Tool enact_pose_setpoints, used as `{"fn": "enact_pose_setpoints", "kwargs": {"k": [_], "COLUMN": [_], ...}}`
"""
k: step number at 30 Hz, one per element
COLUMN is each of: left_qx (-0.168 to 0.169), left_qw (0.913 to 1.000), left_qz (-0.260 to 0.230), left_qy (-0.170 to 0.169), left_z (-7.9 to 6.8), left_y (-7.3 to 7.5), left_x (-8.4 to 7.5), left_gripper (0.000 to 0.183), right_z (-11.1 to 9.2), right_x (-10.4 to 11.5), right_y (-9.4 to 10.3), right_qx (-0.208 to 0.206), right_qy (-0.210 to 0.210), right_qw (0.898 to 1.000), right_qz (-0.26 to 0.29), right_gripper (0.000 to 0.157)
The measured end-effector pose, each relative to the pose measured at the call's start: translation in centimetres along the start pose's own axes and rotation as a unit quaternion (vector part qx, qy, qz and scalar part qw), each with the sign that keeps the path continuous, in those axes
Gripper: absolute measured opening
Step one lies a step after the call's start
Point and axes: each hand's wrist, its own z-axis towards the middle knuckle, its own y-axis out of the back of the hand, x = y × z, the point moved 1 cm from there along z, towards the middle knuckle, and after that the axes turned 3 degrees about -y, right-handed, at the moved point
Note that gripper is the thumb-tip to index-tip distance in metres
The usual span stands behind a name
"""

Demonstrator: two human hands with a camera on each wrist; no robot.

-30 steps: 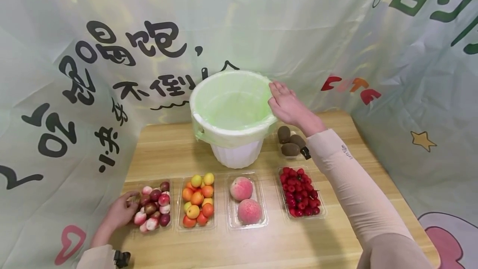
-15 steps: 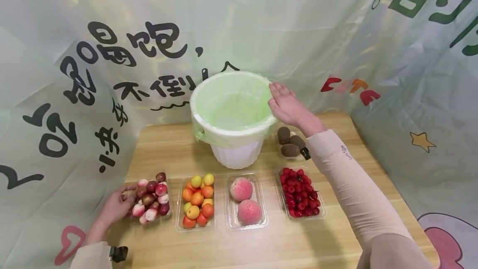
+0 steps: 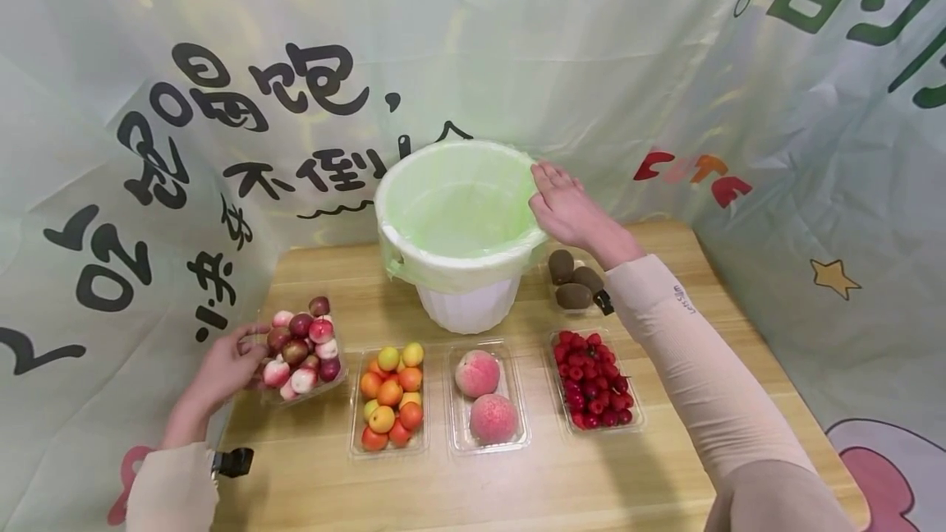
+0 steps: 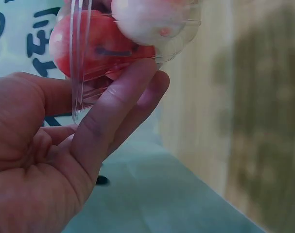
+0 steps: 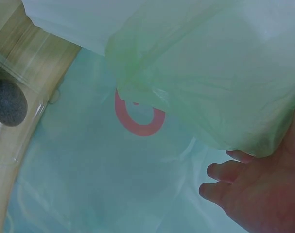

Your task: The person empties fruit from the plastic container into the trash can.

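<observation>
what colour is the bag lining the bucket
Translucent pale green; the bag shows best in the head view.

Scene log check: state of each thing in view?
Bucket, upright, lined
Green bag, open, over bucket rim
Right hand, at bucket rim
Purple-white fruit tray, filled, held up
Left hand, gripping that tray
Orange fruit tray, filled
Peach tray, two inside
Red fruit tray, filled
Kiwi tray, three showing

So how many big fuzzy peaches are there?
2. One peach sits in the far half of the clear box in the middle of the front row; the other peach is in its near half. I can't see any hidden ones there.
</observation>
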Motion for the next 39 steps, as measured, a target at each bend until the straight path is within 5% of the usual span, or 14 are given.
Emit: {"fn": "enact_pose_setpoints", "kwargs": {"k": [22, 39], "left_qx": [-0.013, -0.002], "left_qw": [0.9982, 0.9982], "left_qz": [0.037, 0.048], "left_qy": [-0.046, -0.034], "left_z": [3.5, 6.8], "left_y": [4.7, 7.3], "left_x": [-10.7, -18.2], "left_gripper": [0.055, 0.057], "right_z": [0.0, 0.0], "right_x": [0.0, -0.1], "right_y": [-0.1, 0.0], "right_qx": [0.014, 0.007], "right_qy": [-0.018, -0.017], "right_qw": [1.000, 1.000], "right_qz": [-0.005, -0.013], "right_gripper": [0.072, 0.073]}}
